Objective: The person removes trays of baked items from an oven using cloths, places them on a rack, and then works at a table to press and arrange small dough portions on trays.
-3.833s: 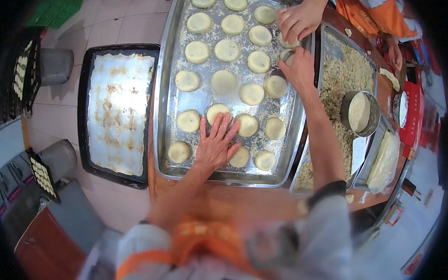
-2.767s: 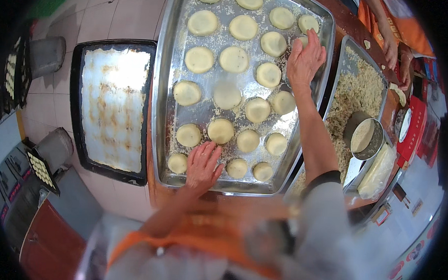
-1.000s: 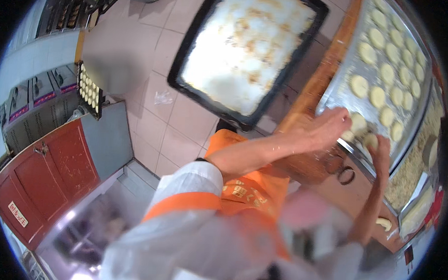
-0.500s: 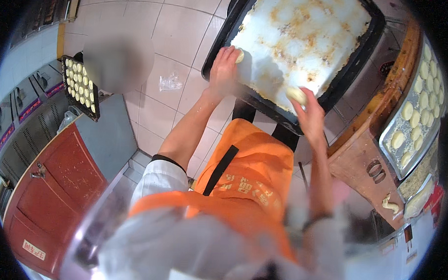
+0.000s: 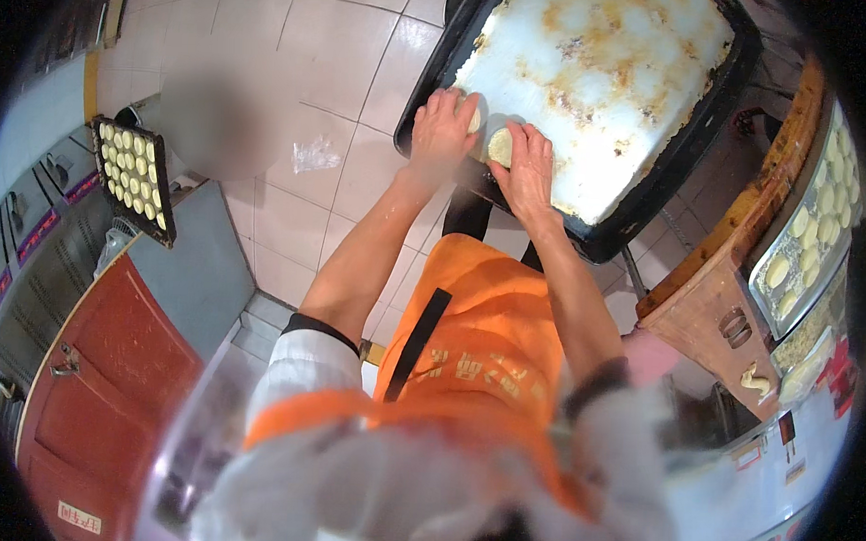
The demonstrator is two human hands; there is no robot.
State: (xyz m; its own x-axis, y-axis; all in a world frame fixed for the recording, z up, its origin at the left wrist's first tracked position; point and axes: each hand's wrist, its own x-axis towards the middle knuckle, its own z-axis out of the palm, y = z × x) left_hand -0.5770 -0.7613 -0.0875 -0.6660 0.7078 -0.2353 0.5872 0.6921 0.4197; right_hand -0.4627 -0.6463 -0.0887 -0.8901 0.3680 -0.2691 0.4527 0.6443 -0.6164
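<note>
Ahead of me is a large black-rimmed baking tray [image 5: 636, 206] with a pale, brown-stained liner. My left hand [image 5: 444, 128] is at its near left corner, fingers closed around a round, pale dough piece [image 5: 474, 120], partly hidden by them. Close beside it, my right hand [image 5: 530, 172] grips another flat dough round [image 5: 500, 147] between thumb and fingers, low over the liner by the near edge. Whether either round rests on the liner, I cannot tell.
At right, a metal tray [image 5: 792, 307] with several floured dough rounds stands on a wooden worktop [image 5: 709, 280]. A dark tray [image 5: 170, 231] filled with dough rounds is at far left, above a red cabinet door [image 5: 105, 383]. Clear plastic [image 5: 316, 155] lies on the tiled floor.
My right hand has moved left with its dough round, from the tray's near right side to beside my left hand. The left hand stays at the near left corner with its round.
</note>
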